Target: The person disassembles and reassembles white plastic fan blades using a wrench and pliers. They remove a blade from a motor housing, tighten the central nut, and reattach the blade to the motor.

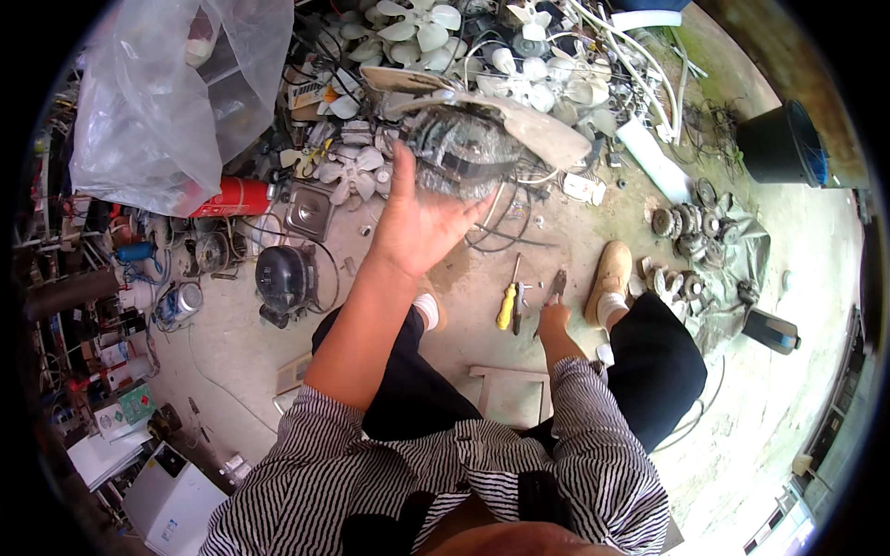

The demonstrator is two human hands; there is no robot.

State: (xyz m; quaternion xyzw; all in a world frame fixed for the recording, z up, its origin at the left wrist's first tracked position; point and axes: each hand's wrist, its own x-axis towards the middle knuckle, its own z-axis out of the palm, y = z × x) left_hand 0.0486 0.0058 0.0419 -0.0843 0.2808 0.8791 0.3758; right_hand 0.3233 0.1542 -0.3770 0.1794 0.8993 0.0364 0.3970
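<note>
My left hand (422,218), raised over the floor, is wrapped under a grimy fan motor (464,153) with a pale, dirty blade (547,137) across its top. My right hand (554,315), low beside my right foot, grips pliers (559,285). To the left of the pliers on the concrete lie a yellow-handled screwdriver (507,306) and a dark-handled tool (518,321). Loose cables (519,244) run across the floor behind them.
Piled white fan blades (426,26) fill the back. At left are a plastic bag (158,111), red cylinder (232,196) and black compressor (283,278). At right are motor parts (691,243) and a black bucket (769,144). A low stool (510,374) is between my legs.
</note>
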